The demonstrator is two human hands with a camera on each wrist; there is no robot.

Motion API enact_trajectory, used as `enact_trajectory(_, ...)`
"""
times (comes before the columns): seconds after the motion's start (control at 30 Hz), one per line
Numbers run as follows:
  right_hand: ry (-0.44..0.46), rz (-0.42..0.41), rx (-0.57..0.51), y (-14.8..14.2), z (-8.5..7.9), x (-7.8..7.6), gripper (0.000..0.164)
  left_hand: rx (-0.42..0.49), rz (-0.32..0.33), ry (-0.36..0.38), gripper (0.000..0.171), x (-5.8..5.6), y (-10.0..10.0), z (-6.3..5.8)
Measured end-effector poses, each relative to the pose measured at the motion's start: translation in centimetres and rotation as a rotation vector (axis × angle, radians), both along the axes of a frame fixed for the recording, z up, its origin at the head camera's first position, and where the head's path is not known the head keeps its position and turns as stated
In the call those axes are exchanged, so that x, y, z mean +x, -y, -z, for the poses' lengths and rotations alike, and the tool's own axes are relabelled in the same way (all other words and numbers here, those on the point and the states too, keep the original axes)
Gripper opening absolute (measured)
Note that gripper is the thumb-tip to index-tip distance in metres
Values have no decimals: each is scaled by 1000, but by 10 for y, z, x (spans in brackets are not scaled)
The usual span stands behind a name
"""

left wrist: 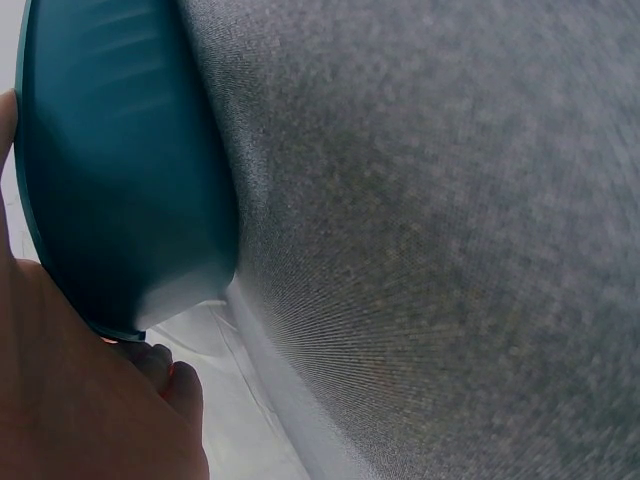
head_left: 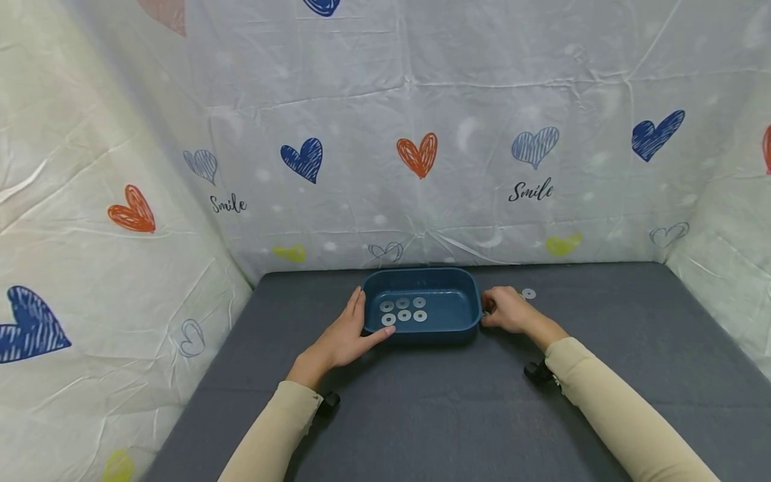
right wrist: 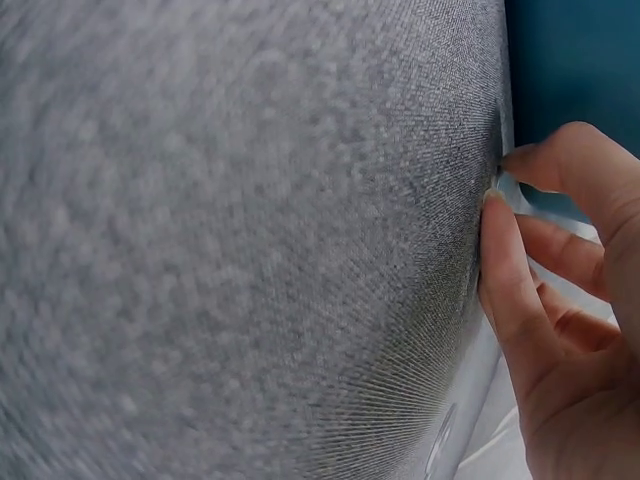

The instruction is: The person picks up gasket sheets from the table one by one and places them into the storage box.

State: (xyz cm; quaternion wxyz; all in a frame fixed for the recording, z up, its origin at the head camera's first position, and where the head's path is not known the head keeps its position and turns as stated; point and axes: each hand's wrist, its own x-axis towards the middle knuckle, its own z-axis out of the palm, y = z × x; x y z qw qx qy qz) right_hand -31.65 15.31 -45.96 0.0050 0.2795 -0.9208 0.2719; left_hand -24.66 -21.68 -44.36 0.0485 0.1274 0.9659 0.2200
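Observation:
A blue rectangular tray [head_left: 421,329] stands on the dark table, with several pale flat washers [head_left: 404,315] in two rows on its floor. My left hand [head_left: 345,337] lies at the tray's left end, its straight fingers along the side wall and its thumb at the front rim. In the left wrist view the tray's wall [left wrist: 125,180] rises beside that hand. Low at the tray's right end, my right hand [head_left: 509,310] pinches a small washer [right wrist: 495,182] between thumb and finger; it shows only as a thin pale edge in the right wrist view.
One more washer [head_left: 529,294] lies on the table behind the right hand. The grey cloth-covered table [head_left: 415,408] reaches back to a white curtain [head_left: 361,207] printed with hearts. More white curtain [head_left: 78,268] hangs at the left.

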Motion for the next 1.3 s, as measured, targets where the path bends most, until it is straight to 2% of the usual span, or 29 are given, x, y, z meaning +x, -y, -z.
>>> enact_trajectory(0.53,28,15,-2,0,-2,1,13,-2,-2,2,119,-3,2,1)
enact_trajectory(0.73,35,-12,-27,-6,-6,6,10,4,4,10,119,-1,1,1)
enact_trajectory(0.93,89,3,-59,-16,-9,15,12,2,4,1,119,0,1,2)
enact_trajectory(1.1,47,20,-90,-24,-15,22,15,-3,-3,-8,119,-1,1,3)
enact_trajectory(1.3,-57,24,-142,-29,-22,29,16,1,1,-8,119,-2,1,3)
